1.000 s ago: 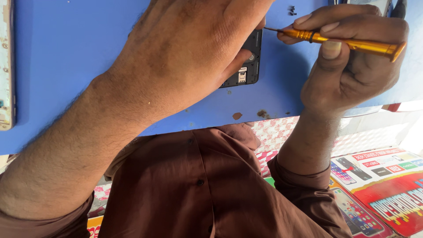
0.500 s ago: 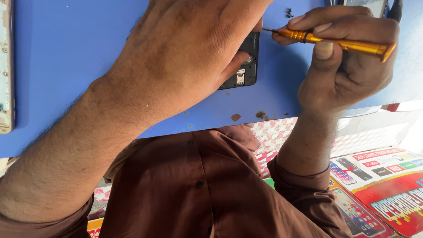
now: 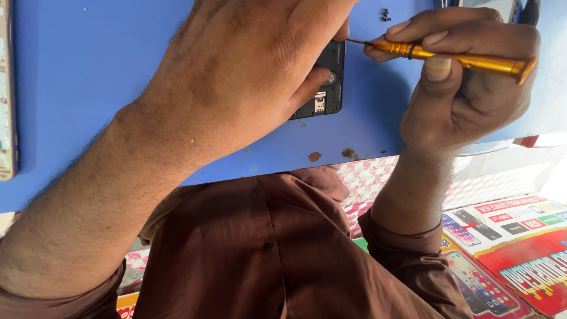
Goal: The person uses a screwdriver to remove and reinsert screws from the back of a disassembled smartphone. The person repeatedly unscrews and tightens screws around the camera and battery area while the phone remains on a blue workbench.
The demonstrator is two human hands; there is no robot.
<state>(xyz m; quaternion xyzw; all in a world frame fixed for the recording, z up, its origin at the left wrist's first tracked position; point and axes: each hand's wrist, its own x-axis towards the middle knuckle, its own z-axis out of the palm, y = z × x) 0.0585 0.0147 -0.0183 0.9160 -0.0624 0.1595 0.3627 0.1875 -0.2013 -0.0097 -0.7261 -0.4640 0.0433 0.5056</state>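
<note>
Two hands work over the blue surface (image 3: 88, 88). Our left hand (image 3: 236, 77) lies across the opened black phone (image 3: 325, 88), fingers pressed down on it, thumb on its back. Our right hand (image 3: 466, 88) has its fingers clenched around a gold screwdriver (image 3: 460, 58), the tip at the phone's upper edge. Tiny screws (image 3: 385, 14) lie nearby

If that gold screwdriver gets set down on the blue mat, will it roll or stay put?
The gold screwdriver looks round and smooth, so it would probably roll on the flat blue mat. Its metal body seems stiff, likely slippery. The thin tip looks bendable.
</note>
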